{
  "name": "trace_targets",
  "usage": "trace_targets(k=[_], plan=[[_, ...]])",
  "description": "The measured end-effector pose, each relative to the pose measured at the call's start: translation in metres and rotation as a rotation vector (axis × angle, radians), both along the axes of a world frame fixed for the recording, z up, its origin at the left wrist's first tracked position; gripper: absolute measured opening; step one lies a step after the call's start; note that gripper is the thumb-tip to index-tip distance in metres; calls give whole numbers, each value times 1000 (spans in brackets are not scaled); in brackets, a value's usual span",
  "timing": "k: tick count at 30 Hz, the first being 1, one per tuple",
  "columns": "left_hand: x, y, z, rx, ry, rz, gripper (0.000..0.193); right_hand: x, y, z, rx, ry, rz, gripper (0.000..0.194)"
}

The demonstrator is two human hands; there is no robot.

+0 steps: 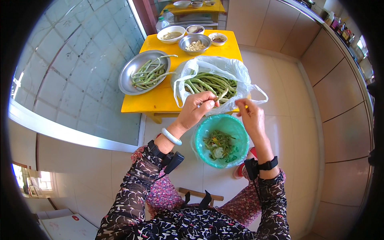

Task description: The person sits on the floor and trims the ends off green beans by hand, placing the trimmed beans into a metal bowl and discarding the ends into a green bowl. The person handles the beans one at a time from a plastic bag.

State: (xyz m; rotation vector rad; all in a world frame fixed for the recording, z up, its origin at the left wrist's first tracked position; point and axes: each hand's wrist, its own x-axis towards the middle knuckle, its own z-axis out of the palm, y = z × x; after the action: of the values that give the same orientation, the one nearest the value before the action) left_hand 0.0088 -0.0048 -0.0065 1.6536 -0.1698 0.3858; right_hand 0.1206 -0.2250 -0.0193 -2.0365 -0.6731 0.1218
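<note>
My left hand (pixel 199 105) pinches a long green bean (pixel 222 94) between thumb and fingertips, at the front edge of a plastic bag. My right hand (pixel 252 115) is just right of it, fingers curled and thumb near the index finger; whether it grips a small piece is hidden. Behind the hands, the open clear plastic bag (pixel 210 63) is filled with long green beans (pixel 214 82). Below them on the floor stands a green bin (pixel 200 141) with a thin plastic liner, holding bean scraps (pixel 220 139). An oval steel dish (pixel 126 75) at left contains several long beans (pixel 150 72).
The yellow table (pixel 150 103) also bears a steel bowl of peeled garlic cloves (pixel 196 45), a white bowl with liquid (pixel 171 35) and two small bowls (pixel 218 39). A glass panel (pixel 84 75) runs along the left; cabinets (pixel 345 120) line the right.
</note>
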Motion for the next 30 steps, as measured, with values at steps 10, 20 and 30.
trace_targets(k=[10,20,30], plan=[[0,-3,7,317,-168,-28,19,0,2,8,417,349,301,18],[3,-3,1,642,-288,123,7,5,-13,22,234,-119,310,16],[8,-2,-5,841,-393,223,8,7,-7,26,-22,-619,249,16]])
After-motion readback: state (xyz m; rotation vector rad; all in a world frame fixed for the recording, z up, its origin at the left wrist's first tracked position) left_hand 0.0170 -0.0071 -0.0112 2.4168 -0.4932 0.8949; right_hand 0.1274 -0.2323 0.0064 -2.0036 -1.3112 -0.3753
